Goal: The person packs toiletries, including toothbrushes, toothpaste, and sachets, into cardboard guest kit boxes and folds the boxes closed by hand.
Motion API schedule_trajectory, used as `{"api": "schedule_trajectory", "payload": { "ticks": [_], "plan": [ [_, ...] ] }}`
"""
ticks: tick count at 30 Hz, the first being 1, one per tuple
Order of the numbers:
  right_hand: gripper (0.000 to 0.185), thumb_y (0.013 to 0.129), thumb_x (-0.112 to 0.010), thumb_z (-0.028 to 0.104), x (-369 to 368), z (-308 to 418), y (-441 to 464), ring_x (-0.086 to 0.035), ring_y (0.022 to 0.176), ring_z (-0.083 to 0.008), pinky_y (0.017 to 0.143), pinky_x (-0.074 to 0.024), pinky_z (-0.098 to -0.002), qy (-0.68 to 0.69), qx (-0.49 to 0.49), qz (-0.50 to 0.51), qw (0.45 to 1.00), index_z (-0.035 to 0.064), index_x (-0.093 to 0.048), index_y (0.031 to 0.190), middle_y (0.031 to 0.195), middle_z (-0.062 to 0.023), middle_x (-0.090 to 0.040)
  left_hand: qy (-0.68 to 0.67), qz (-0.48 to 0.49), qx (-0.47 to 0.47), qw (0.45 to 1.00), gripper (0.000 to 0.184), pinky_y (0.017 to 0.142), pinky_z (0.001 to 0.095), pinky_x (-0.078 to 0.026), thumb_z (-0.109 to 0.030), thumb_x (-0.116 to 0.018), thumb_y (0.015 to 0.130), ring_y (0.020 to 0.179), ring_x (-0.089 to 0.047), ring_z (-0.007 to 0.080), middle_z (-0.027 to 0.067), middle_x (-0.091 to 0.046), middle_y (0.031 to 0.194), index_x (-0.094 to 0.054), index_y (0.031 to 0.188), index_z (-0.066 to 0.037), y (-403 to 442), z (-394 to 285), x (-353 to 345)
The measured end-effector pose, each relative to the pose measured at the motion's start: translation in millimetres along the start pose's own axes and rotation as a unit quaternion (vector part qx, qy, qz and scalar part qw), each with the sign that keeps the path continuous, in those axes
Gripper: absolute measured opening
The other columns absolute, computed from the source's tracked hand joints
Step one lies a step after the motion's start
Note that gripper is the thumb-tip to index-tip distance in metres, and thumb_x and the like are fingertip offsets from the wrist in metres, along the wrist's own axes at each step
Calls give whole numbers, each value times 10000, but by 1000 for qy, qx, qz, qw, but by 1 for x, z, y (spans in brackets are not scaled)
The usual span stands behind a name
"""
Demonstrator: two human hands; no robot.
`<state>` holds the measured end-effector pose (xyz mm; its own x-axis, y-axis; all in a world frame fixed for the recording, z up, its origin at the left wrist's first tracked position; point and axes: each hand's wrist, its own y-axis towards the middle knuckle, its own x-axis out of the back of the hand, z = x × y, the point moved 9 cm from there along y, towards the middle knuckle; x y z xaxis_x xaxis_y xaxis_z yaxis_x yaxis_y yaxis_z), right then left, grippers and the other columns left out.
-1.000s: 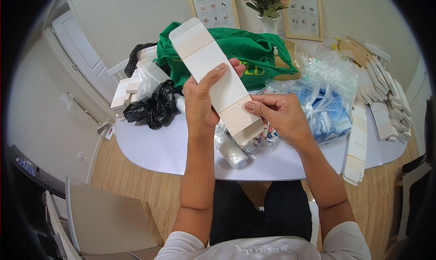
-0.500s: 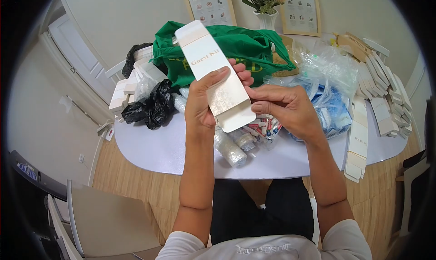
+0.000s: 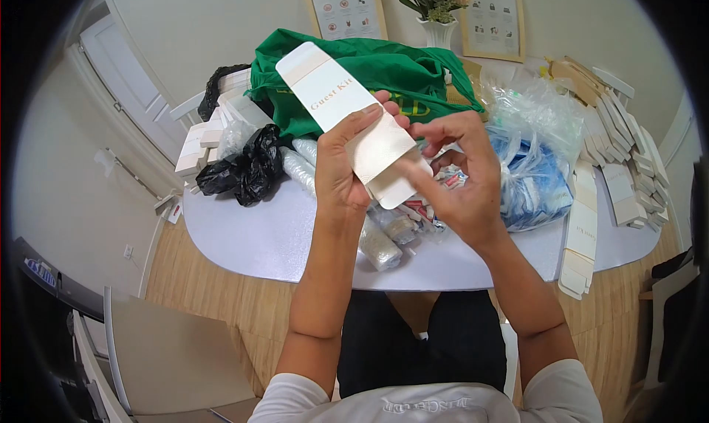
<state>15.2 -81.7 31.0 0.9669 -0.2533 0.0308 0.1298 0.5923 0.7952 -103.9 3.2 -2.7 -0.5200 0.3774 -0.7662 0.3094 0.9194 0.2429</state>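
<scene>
A slim white and cream box [image 3: 336, 98] printed "Guest Kit" is held at a slant above the table, its lower end open with a flap sticking out. Wrapped round its middle is my left hand [image 3: 347, 153], thumb on the front and fingertips showing past the far edge. My right hand [image 3: 461, 176] is at the lower open end, fingers bent and apart, the thumb near the flap. Below the box lie clear plastic rolls [image 3: 380, 247] and a clear bag of small red, white and blue items [image 3: 428, 212].
Behind is a green bag [image 3: 288, 57]. A black plastic bag [image 3: 251, 168] sits left, near stacked boxes [image 3: 193, 150]. To the right are a blue-filled clear bag [image 3: 535, 187], flat "Guest Kit" cartons [image 3: 580, 238] and piled boxes [image 3: 628, 187]. A flower vase [image 3: 439, 33] stands at the back.
The box has turned from its blank side to the printed "Guest Kit" side. My right hand has come off the box's edge, its fingers spreading near the open end.
</scene>
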Motion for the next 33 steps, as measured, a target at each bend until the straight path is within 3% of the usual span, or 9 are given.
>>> {"api": "schedule_trajectory", "payload": {
  "ticks": [5,17,19,20,21,23,24,28,33],
  "plan": [
    [300,616,-834,234,-24,14,-8,-524,913,-230,756,-462,-344,-97,86,99,987,130,-690,857,985,-62,-458,18,-30,-37,999,361,770,397,-566,-32,-613,770,786,-621,241,135,-577,872,-495,1103,45,-3,-9,3],
    [182,642,-765,36,-15,8,-17,-508,866,-188,704,-436,-309,-111,90,-15,990,95,-704,803,981,-74,-484,48,-43,-120,991,419,796,423,-545,-94,-615,791,834,-620,280,137,-551,938,-465,1159,38,-13,-2,-8],
    [237,635,-761,10,-10,-15,-16,-503,810,-146,603,-443,-259,5,-75,-36,997,73,-655,836,954,-61,-464,57,-69,-185,979,401,810,436,-536,-95,-606,805,842,-618,284,128,-553,932,-466,1156,39,-20,-9,-8],
    [390,655,-765,8,-16,-41,-21,-498,788,-116,533,-460,-223,77,-139,-21,987,35,-559,985,955,-60,-441,72,-68,-204,974,409,824,433,-529,-107,-597,821,878,-610,276,128,-547,950,-451,1176,36,-22,-11,-9],
    [390,655,-765,8,-14,-43,-20,-498,788,-116,533,-460,-223,80,-144,-29,986,35,-559,985,955,-60,-441,78,-67,-197,975,409,824,433,-529,-107,-597,821,878,-610,276,128,-547,950,-451,1176,36,-22,-8,-9],
    [503,701,-747,5,-30,-63,-30,-511,818,-118,549,-503,-238,322,-293,-10,900,2,-451,1107,996,-78,-436,93,-81,-247,961,424,849,437,-518,-121,-589,835,902,-597,263,123,-536,963,-431,1199,26,-26,-14,-7],
    [494,778,-699,26,-35,-58,-29,-516,870,-116,578,-531,-253,375,-285,28,881,-28,-385,1155,1015,-88,-431,109,-88,-238,961,419,858,425,-508,-135,-572,854,906,-586,248,114,-525,966,-415,1211,19,-26,-11,-5],
    [323,879,-601,53,-40,-48,-26,-543,798,-105,584,-521,-254,511,-303,-6,805,-20,-413,1133,997,-91,-454,119,-110,-240,957,372,868,386,-486,-154,-543,879,918,-567,228,86,-514,961,-424,1190,12,-31,-14,-8],
    [312,888,-603,68,-40,-55,-32,-533,711,-83,544,-457,-216,450,-304,-5,840,-4,-420,1131,933,-67,-488,126,-113,-240,956,348,857,370,-500,-159,-547,876,974,-588,269,118,-553,982,-471,1169,11,-29,-9,-3]
  ]
}}
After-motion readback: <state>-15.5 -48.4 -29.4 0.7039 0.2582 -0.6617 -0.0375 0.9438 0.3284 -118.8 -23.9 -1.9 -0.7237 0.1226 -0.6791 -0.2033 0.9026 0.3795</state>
